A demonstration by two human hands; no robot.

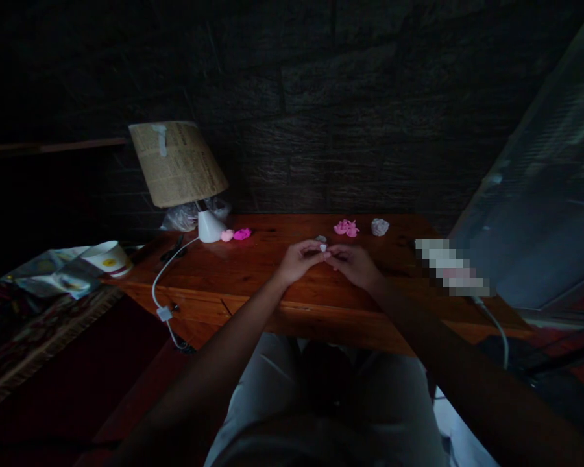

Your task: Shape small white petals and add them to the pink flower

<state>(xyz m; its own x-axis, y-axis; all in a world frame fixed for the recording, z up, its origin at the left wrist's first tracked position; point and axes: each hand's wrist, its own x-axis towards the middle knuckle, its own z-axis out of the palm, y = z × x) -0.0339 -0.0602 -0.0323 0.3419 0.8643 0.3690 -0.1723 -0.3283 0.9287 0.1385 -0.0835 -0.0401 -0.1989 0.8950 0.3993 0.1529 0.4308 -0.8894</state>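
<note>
Over the wooden desk (199, 263), both hands meet at a small white lump of what looks like modelling clay (323, 248). My left hand (299, 258) pinches it from the left, thumb and fingers closed. From the right, the closed fingertips of my right hand (353, 263) press against the same lump. Just behind the hands lies a greyish-white piece (320, 239), partly hidden by the fingers. Farther back are a lumpy pink clay shape (346, 227) and a rounded whitish-grey lump (380, 227). The dim light blurs finer detail.
A lamp with a printed shade (180, 165) stands back left, beside pale pink (227, 235) and magenta (242, 234) lumps. Its white cord (154, 279) hangs over the front edge. A paper cup (108, 259) sits far left; a pixelated object (452, 267) lies right.
</note>
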